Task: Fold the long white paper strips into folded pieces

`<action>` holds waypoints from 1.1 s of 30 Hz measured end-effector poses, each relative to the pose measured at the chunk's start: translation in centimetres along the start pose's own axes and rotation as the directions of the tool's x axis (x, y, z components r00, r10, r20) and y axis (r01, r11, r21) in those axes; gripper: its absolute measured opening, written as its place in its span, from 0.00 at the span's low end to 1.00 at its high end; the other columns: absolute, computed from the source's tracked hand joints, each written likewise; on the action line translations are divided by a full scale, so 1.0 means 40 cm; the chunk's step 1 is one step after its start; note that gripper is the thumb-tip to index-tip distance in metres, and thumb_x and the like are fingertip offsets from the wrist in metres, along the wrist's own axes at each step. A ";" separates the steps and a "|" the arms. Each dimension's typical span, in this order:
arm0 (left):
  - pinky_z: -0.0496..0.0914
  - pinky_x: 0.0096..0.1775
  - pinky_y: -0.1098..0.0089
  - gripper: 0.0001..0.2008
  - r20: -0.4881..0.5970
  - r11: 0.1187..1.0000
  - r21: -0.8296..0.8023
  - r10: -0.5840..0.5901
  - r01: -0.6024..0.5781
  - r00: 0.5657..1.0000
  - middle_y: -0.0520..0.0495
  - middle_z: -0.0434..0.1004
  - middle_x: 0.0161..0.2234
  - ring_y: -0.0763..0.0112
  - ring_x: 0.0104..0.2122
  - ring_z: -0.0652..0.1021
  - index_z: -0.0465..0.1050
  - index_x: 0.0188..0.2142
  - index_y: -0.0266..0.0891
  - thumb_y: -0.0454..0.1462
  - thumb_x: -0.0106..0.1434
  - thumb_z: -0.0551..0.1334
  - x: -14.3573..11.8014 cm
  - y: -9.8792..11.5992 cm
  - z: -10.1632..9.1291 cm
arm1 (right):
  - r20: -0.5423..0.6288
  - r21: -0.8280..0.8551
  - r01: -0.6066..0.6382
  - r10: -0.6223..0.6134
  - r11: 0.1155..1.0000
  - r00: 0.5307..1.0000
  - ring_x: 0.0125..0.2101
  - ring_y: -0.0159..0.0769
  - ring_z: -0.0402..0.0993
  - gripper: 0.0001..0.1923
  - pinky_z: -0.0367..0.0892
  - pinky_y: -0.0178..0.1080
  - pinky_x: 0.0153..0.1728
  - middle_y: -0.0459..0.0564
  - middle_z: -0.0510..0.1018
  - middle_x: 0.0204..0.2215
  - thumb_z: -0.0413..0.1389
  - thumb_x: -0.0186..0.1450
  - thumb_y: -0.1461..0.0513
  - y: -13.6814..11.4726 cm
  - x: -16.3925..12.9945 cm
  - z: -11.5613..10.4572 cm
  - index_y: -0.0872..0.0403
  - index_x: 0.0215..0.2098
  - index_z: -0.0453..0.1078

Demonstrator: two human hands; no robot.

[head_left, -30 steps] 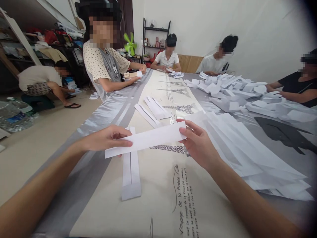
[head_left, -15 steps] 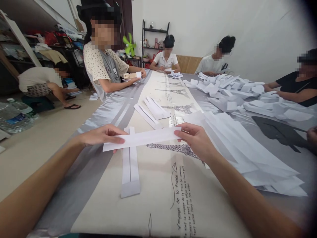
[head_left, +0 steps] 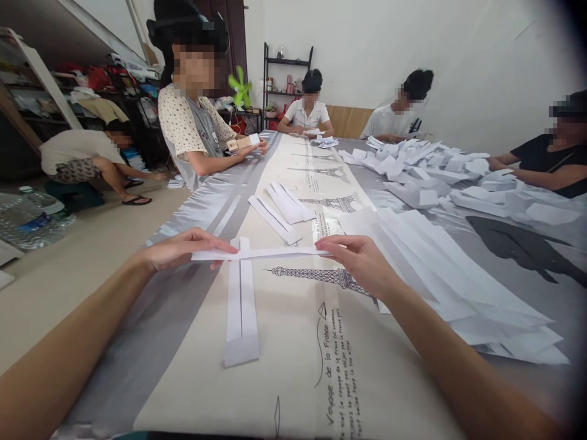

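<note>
Grey cloth (head_left: pixel 147 342) stretches away from me, a cream panel (head_left: pixel 192 391) down its middle printed with Eiffel Towers (head_left: pixel 312 276). Lettering (head_left: pixel 328 379) on the panel reads "Voyage de la France"; the smaller lines beside it are too blurred for me to read in full. My left hand (head_left: pixel 183 249) pinches one end of a white paper strip (head_left: pixel 279 252) and my right hand (head_left: pixel 367 263) pinches the other, so it spans between them above the panel, turned nearly edge-on to me. It crosses a folded paper piece (head_left: pixel 249 299) with a lengthwise slit, lying flat; whether they touch, I cannot tell. Two similar pieces (head_left: pixel 290 209) lie just beyond. To my right spreads a fan of sheets (head_left: pixel 431 263), with a heap of folded papers (head_left: pixel 426 165) farther off. Clear bottles (head_left: pixel 13 208) at far left carry a blue label (head_left: pixel 34 222), illegible from here.
</note>
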State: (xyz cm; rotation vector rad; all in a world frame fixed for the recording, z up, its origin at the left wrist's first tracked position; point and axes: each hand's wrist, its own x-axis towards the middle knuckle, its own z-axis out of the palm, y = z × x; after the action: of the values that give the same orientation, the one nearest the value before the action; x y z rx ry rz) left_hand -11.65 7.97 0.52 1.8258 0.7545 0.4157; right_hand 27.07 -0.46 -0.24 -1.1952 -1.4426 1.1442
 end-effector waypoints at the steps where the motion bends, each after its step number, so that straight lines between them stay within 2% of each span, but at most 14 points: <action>1: 0.69 0.37 0.70 0.17 -0.008 1.000 0.014 -0.025 0.025 1.000 0.46 0.80 0.34 0.69 0.32 0.75 0.81 0.49 0.38 0.46 0.70 0.61 0.001 0.000 0.000 | -0.029 -0.043 -0.001 -0.001 0.999 1.000 0.43 0.43 0.78 0.09 0.72 0.50 0.48 0.50 0.83 0.43 0.64 0.62 0.54 0.000 -0.001 0.002 0.48 0.37 0.81; 4: 0.68 0.36 0.73 0.18 -0.024 0.996 0.046 -0.071 0.072 0.997 0.47 0.80 0.32 0.72 0.31 0.75 0.79 0.53 0.40 0.43 0.66 0.66 0.007 0.008 0.004 | -0.091 -0.097 0.024 -0.033 0.995 0.995 0.42 0.43 0.78 0.12 0.71 0.48 0.45 0.50 0.81 0.45 0.66 0.60 0.55 0.008 0.001 0.003 0.47 0.41 0.79; 8: 0.70 0.38 0.72 0.19 -0.110 0.997 0.058 -0.049 0.055 0.993 0.45 0.82 0.41 0.72 0.30 0.77 0.79 0.53 0.44 0.43 0.63 0.69 0.018 0.018 0.014 | -0.134 -0.108 0.020 -0.034 0.994 0.990 0.43 0.45 0.78 0.15 0.71 0.49 0.44 0.51 0.80 0.46 0.65 0.61 0.53 0.014 0.004 -0.001 0.46 0.45 0.78; 11: 0.71 0.39 0.71 0.18 -0.163 0.997 0.061 -0.025 0.035 0.986 0.47 0.82 0.37 0.70 0.31 0.77 0.80 0.50 0.44 0.44 0.61 0.70 0.025 0.018 0.021 | -0.074 -0.100 -0.027 0.020 0.995 0.997 0.41 0.44 0.79 0.19 0.71 0.51 0.46 0.50 0.81 0.46 0.66 0.60 0.53 0.005 0.000 0.002 0.44 0.49 0.77; 14: 0.72 0.41 0.70 0.18 -0.171 0.997 0.066 -0.035 0.047 0.985 0.47 0.83 0.36 0.67 0.33 0.78 0.81 0.49 0.45 0.45 0.60 0.70 0.030 0.012 0.025 | 0.013 -0.103 -0.068 0.069 0.992 0.998 0.38 0.43 0.81 0.19 0.72 0.53 0.48 0.50 0.80 0.49 0.67 0.60 0.53 -0.010 -0.007 0.008 0.42 0.50 0.77; 18: 0.72 0.41 0.70 0.18 -0.161 0.993 0.092 -0.056 0.071 0.985 0.47 0.84 0.38 0.64 0.37 0.80 0.81 0.50 0.48 0.47 0.62 0.68 0.033 0.002 0.028 | 0.117 -0.093 -0.042 0.053 0.995 0.992 0.46 0.47 0.79 0.20 0.73 0.53 0.49 0.48 0.76 0.56 0.68 0.59 0.55 -0.023 -0.014 0.016 0.40 0.51 0.78; 20: 0.72 0.43 0.70 0.17 -0.173 0.991 0.104 -0.060 0.079 0.983 0.47 0.84 0.42 0.62 0.41 0.80 0.81 0.50 0.49 0.48 0.63 0.66 0.033 -0.002 0.031 | 0.130 -0.103 -0.040 0.053 0.994 0.990 0.48 0.49 0.78 0.20 0.74 0.53 0.49 0.48 0.75 0.57 0.68 0.59 0.55 -0.024 -0.014 0.018 0.40 0.50 0.79; 25: 0.71 0.47 0.69 0.20 -0.203 0.993 0.106 -0.034 0.056 0.979 0.46 0.82 0.49 0.55 0.48 0.79 0.81 0.51 0.47 0.51 0.64 0.64 0.028 -0.003 0.036 | 0.047 -0.145 -0.107 0.115 0.984 0.992 0.39 0.45 0.81 0.18 0.71 0.54 0.49 0.49 0.79 0.52 0.66 0.61 0.53 -0.012 -0.009 0.014 0.41 0.50 0.79; 29: 0.72 0.47 0.68 0.23 -0.200 0.997 0.083 0.015 0.002 0.980 0.45 0.79 0.53 0.55 0.47 0.80 0.81 0.51 0.48 0.50 0.58 0.70 0.032 -0.001 0.037 | 0.006 -0.137 -0.150 0.152 0.979 0.988 0.37 0.44 0.80 0.19 0.68 0.52 0.48 0.53 0.83 0.42 0.62 0.63 0.46 0.001 -0.005 0.008 0.48 0.45 0.80; 31: 0.73 0.43 0.68 0.25 -0.248 0.999 0.048 0.007 0.005 0.969 0.45 0.82 0.48 0.59 0.40 0.81 0.80 0.52 0.47 0.49 0.55 0.72 0.037 -0.005 0.039 | -0.033 -0.117 -0.182 0.180 0.976 0.983 0.36 0.44 0.79 0.21 0.68 0.50 0.46 0.54 0.83 0.37 0.61 0.64 0.44 0.007 -0.003 0.005 0.51 0.43 0.81; 33: 0.73 0.40 0.69 0.23 -0.295 1.000 0.017 -0.004 0.009 0.956 0.46 0.84 0.37 0.64 0.34 0.80 0.81 0.51 0.46 0.48 0.56 0.72 0.042 -0.013 0.041 | -0.058 -0.084 -0.195 0.190 0.977 0.980 0.35 0.43 0.79 0.22 0.68 0.49 0.44 0.54 0.83 0.35 0.61 0.64 0.43 0.013 -0.001 0.003 0.52 0.40 0.81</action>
State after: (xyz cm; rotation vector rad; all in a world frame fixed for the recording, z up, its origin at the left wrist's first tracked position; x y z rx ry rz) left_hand -9.58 8.07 -0.70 1.7989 0.9698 0.6897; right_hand 27.04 -0.46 -0.79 -1.4418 -1.3758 1.1811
